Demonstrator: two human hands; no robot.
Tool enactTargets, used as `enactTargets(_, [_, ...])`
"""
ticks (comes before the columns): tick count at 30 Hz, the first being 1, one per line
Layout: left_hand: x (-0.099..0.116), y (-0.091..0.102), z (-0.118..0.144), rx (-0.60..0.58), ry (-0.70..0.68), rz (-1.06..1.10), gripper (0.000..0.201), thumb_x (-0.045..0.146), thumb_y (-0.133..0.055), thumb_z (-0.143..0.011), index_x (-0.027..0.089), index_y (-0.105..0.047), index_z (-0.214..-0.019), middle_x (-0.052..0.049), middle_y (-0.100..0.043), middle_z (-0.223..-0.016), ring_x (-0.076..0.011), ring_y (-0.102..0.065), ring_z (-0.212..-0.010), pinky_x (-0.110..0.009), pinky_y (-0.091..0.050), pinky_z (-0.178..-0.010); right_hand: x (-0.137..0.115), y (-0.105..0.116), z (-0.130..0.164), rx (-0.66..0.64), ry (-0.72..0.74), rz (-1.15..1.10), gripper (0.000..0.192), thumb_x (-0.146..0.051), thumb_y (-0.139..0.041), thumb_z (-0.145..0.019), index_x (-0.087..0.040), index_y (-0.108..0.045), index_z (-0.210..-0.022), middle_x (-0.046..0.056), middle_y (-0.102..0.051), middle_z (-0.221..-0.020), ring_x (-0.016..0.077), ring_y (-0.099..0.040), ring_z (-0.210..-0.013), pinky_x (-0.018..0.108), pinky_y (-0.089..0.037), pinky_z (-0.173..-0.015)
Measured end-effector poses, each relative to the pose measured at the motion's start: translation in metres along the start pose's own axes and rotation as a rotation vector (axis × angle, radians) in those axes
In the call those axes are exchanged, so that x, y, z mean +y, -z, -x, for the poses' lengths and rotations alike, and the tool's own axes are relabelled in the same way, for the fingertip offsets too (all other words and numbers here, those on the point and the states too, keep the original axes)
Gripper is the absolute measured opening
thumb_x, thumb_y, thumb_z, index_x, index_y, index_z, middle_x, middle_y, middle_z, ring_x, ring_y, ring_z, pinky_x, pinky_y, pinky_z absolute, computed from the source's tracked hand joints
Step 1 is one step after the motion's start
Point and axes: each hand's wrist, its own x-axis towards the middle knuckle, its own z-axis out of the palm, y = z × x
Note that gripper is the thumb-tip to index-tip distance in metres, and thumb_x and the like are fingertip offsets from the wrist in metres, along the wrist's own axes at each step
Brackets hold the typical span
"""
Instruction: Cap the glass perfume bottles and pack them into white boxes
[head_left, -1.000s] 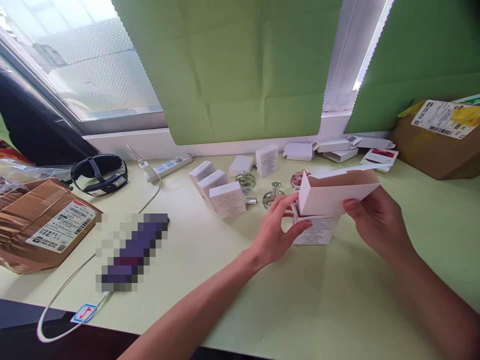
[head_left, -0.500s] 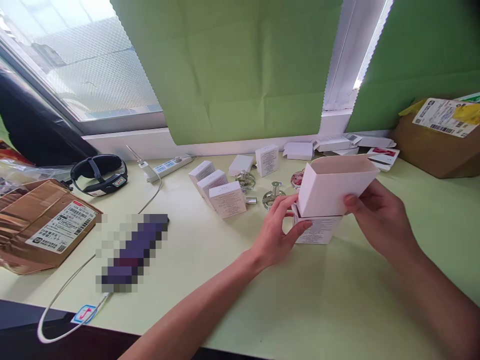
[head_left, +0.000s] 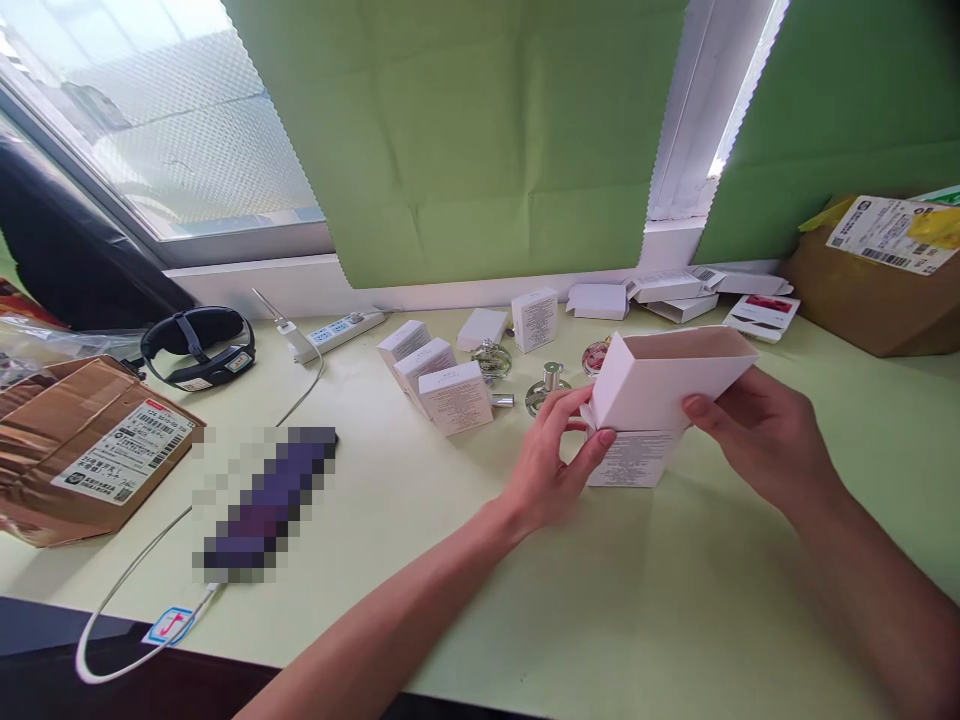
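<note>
L hand [head_left: 555, 465] pinches white box [head_left: 634, 455] on table [head_left: 675, 600]; R hand [head_left: 757, 435] grips white sleeve [head_left: 660, 380] at box's 12 o'clock, touching. Perfume bottles [head_left: 546, 388] at 10 o'clock.

I see a white plastic power strip [head_left: 339, 331], a taped brown cardboard parcel [head_left: 82, 450] and three small clear glass bottles [head_left: 545, 388].

both hands [head_left: 559, 460] forward, fingers curled
</note>
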Motion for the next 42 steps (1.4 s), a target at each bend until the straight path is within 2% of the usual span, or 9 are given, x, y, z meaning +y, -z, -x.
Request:
enactTargets(9, [0.000, 0.000, 0.001, -0.010, -0.006, -0.014, 0.038, 0.033, -0.057, -0.097, 0.025, -0.050, -0.133, -0.011, -0.055, -0.125, -0.0200, -0.058, -0.110, -0.038, -0.058, -0.090, 0.000, 0.004, -0.001, -0.109, -0.023, 0.044, 0.021, -0.043, -0.075, -0.082, -0.033, -0.074, -0.100, 0.000, -0.069, -0.098, 0.0215, -0.065, -0.099, 0.031, -0.060, -0.077])
enactTargets(15, [0.003, 0.002, 0.001, 0.002, 0.007, -0.010, 0.036, 0.035, -0.057, -0.097, 0.023, -0.050, -0.130, -0.012, -0.055, -0.126, -0.0211, -0.056, -0.112, -0.038, -0.057, -0.089, 0.020, 0.012, -0.008, -0.182, 0.092, 0.047, 0.017, -0.035, -0.081, -0.076, -0.033, -0.075, -0.092, 0.001, -0.051, -0.111, 0.0189, -0.055, -0.106, 0.027, -0.054, -0.086])
enactTargets(18, [0.002, 0.002, 0.001, -0.007, 0.004, -0.008, 0.034, 0.035, -0.055, -0.098, 0.024, -0.050, -0.130, -0.011, -0.056, -0.124, -0.0210, -0.056, -0.112, -0.038, -0.056, -0.088, 0.023, 0.014, -0.011, -0.166, 0.056, 0.004, 0.023, -0.050, -0.074, -0.080, -0.033, -0.074, -0.095, 0.001, -0.047, -0.113, 0.0189, -0.054, -0.105, 0.026, -0.054, -0.083])
enactTargets(21, [0.000, 0.002, 0.001, -0.007, -0.022, -0.027, 0.034, 0.033, -0.054, -0.098, 0.026, -0.049, -0.131, -0.011, -0.055, -0.127, -0.0211, -0.055, -0.114, -0.040, -0.054, -0.092, 0.023, 0.013, -0.012, -0.136, 0.017, -0.135, 0.050, -0.074, -0.053, -0.083, -0.032, -0.072, -0.104, 0.004, -0.051, -0.120, 0.0240, -0.054, -0.112, 0.031, -0.053, -0.088])
enactTargets(23, [0.000, 0.002, 0.001, -0.012, -0.050, -0.042, 0.034, 0.031, -0.054, -0.098, 0.026, -0.048, -0.132, -0.011, -0.055, -0.128, -0.0215, -0.054, -0.116, -0.041, -0.052, -0.096, 0.023, 0.011, -0.012, -0.169, -0.035, -0.217, 0.059, -0.078, -0.049, -0.081, -0.032, -0.071, -0.109, 0.004, -0.057, -0.123, 0.0274, -0.056, -0.114, 0.033, -0.053, -0.085])
enactTargets(27, [0.000, 0.002, 0.002, -0.026, -0.077, -0.057, 0.035, 0.030, -0.053, -0.099, 0.026, -0.046, -0.133, -0.012, -0.054, -0.130, -0.0226, -0.053, -0.119, -0.042, -0.051, -0.098, 0.019, 0.006, -0.009, -0.215, -0.122, -0.300, 0.052, -0.070, -0.051, -0.084, -0.032, -0.071, -0.113, 0.004, -0.066, -0.119, 0.0291, -0.060, -0.110, 0.033, -0.053, -0.074])
enactTargets(33, [0.001, 0.002, 0.002, -0.038, -0.081, -0.048, 0.040, 0.032, -0.053, -0.098, 0.025, -0.043, -0.137, -0.013, -0.052, -0.131, -0.0256, -0.050, -0.121, -0.044, -0.051, -0.098, 0.003, 0.000, -0.004, -0.191, -0.200, -0.362, 0.037, -0.058, -0.057, -0.087, -0.033, -0.073, -0.109, 0.002, -0.069, -0.120, 0.0303, -0.059, -0.116, 0.035, -0.052, -0.075])
enactTargets(42, [-0.001, 0.001, 0.002, -0.033, -0.088, -0.069, 0.042, 0.030, -0.053, -0.097, 0.025, -0.043, -0.137, -0.014, -0.052, -0.132, -0.0261, -0.049, -0.122, -0.044, -0.051, -0.098, 0.018, 0.004, -0.010, -0.127, -0.246, -0.454, 0.033, -0.054, -0.058, -0.088, -0.030, -0.072, -0.105, 0.002, -0.072, -0.113, 0.0237, -0.063, -0.106, 0.028, -0.051, -0.074])
